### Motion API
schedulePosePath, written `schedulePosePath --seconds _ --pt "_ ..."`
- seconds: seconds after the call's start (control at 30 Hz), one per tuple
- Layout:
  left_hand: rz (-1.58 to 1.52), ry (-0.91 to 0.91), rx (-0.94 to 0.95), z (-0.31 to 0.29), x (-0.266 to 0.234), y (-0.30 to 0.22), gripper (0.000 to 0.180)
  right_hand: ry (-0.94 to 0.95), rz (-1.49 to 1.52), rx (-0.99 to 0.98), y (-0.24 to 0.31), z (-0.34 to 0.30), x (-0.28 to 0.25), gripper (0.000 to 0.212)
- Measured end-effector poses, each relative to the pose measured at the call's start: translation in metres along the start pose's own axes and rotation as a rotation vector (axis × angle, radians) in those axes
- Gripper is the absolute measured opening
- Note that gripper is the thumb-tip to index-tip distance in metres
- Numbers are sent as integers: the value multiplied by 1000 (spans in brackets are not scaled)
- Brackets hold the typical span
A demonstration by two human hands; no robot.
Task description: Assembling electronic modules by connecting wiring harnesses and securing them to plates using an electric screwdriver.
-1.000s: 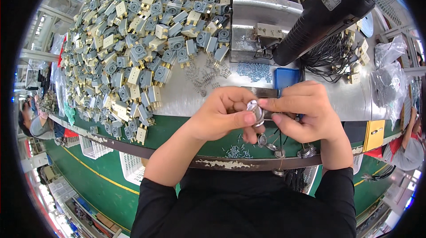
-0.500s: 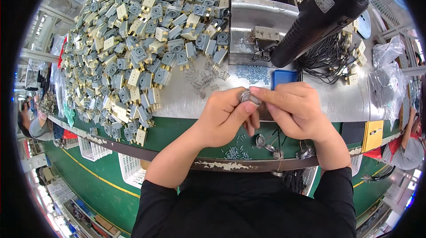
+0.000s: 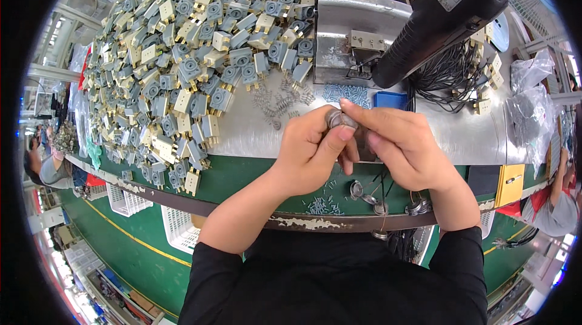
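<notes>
In front of me, above the bench edge, my left hand (image 3: 309, 152) pinches a small round metal part (image 3: 339, 121) between thumb and fingers. My right hand (image 3: 403, 146) closes in from the other side, its forefinger reaching across to the part's upper rim and its thumb bent below. The finger contact on the underside is hidden. Below my hands, several similar round metal parts (image 3: 381, 208) with dark leads lie at the green bench edge. Small loose screws (image 3: 324, 205) are scattered left of them.
A large heap of grey and cream plug-like housings (image 3: 188, 70) covers the left bench. Springs (image 3: 282, 101), blue-tinted screws (image 3: 345, 93) and a blue tray (image 3: 391, 100) lie beyond my hands. A metal fixture (image 3: 357, 28), black cylindrical tool (image 3: 439, 19) and black cables (image 3: 445, 76) stand behind.
My right forefinger has straightened and its tip has slid up to the part's upper rim. The round part has tilted slightly and stays in my left hand.
</notes>
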State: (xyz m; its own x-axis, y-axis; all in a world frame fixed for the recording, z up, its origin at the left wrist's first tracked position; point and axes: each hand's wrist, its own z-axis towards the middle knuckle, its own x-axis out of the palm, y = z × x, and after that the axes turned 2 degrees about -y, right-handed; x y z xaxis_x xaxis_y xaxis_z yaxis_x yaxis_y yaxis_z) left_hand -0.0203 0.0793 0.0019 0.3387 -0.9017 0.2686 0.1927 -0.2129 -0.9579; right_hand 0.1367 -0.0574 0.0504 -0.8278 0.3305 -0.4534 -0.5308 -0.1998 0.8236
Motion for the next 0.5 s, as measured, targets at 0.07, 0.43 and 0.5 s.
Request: schedulePosePath --seconds 0.07,0.43,0.5 --pt "-87 43 -38 0 -4 -3 28 35 18 59 2 4 -6 44" --pt "-107 254 -228 3 -24 -17 32 129 67 69 0 6 -16 37" --pt "-154 424 -340 5 -30 -21 33 170 77 60 -1 5 -17 37"
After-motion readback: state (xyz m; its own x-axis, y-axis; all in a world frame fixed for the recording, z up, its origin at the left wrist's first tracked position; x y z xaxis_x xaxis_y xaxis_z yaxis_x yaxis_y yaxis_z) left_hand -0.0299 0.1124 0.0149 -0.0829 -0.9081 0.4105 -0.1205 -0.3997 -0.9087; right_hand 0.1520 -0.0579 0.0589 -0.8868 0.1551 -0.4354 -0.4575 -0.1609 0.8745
